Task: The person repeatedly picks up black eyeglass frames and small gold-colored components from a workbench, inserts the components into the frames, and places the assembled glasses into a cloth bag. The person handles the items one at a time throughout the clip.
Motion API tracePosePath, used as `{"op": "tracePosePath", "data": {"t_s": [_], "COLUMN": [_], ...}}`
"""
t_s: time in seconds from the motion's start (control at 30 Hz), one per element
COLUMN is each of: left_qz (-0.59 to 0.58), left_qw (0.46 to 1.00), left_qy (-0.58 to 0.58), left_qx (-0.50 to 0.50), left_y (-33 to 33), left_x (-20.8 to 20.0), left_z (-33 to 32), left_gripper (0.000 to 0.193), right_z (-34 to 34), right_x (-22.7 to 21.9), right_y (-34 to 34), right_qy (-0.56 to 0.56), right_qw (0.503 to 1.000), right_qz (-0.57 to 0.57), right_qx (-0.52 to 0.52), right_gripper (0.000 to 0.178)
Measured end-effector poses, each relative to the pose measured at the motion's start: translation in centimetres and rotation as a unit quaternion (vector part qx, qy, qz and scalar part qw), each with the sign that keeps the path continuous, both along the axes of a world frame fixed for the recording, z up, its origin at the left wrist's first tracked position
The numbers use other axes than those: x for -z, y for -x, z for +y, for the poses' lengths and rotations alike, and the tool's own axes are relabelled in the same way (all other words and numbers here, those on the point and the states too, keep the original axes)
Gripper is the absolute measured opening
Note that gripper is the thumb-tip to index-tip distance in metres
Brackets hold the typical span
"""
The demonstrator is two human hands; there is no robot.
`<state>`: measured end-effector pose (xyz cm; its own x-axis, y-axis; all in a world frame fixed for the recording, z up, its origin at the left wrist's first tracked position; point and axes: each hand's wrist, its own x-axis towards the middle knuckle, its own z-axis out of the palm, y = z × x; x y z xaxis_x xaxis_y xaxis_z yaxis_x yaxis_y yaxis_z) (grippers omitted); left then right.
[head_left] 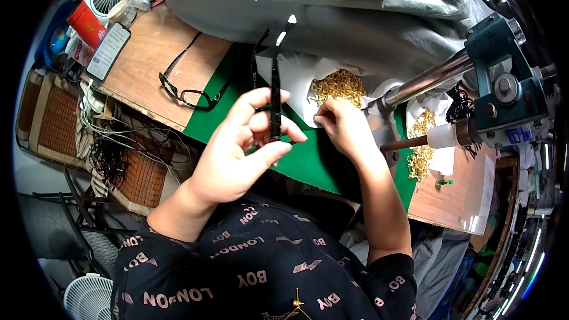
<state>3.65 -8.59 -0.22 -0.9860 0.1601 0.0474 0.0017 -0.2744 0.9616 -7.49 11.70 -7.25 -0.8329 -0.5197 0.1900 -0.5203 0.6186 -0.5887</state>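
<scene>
My left hand [240, 148] is raised over the green mat, its fingers and thumb closed around a black eyeglass frame [275, 98]. The frame is turned nearly edge-on, with its thin temples pointing away from me. My right hand [344, 125] has its thumb and fingers pinched together at the near edge of a pile of small gold metal pieces [339, 88]. White paper [294, 71] lies beneath that pile. Whatever sits between the right fingertips is hidden.
Another pair of black glasses [198, 100] lies on the wooden table [155, 74] to the left, by a phone [108, 52]. A teal metal press [495, 77] with steel rods stands at right, beside a second gold pile [421, 148]. Grey cloth [332, 24] covers the back.
</scene>
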Motion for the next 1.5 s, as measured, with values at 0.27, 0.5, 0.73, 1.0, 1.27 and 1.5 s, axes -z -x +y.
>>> {"op": "tracePosePath", "data": {"t_s": [0.27, 0.5, 0.73, 1.0, 1.27, 1.5], "left_qz": [-0.035, -0.080, -0.090, -0.038, -0.006, 0.018], "left_qw": [0.994, 0.971, 0.979, 0.974, 0.955, 0.958], "left_qy": [0.008, -0.073, -0.050, -0.143, -0.184, -0.208], "left_qx": [0.101, 0.214, 0.178, 0.174, 0.234, 0.197], "left_y": [0.8, 1.3, 0.9, 2.4, 5.5, 6.3], "left_x": [0.8, -0.3, -1.3, -3.1, -4.0, -3.8], "left_z": [2.5, 3.6, 4.4, 9.1, 15.6, 17.9], "left_gripper": [0.061, 0.054, 0.043, 0.041, 0.063, 0.047], "right_z": [0.8, 2.1, 2.9, 7.0, 11.8, 15.1], "right_x": [-8.0, -7.9, -7.8, -5.6, -6.2, -21.8], "right_y": [-6.9, -7.4, -8.8, -10.4, -9.4, -7.1], "right_qy": [0.238, 0.162, 0.206, 0.370, 0.496, 0.310], "right_qw": [0.969, 0.950, 0.960, 0.929, 0.853, 0.802], "right_qz": [-0.042, 0.234, 0.180, -0.008, -0.046, 0.477], "right_qx": [-0.047, -0.129, -0.066, 0.028, 0.156, 0.182], "right_gripper": [0.017, 0.031, 0.029, 0.013, 0.016, 0.019]}}
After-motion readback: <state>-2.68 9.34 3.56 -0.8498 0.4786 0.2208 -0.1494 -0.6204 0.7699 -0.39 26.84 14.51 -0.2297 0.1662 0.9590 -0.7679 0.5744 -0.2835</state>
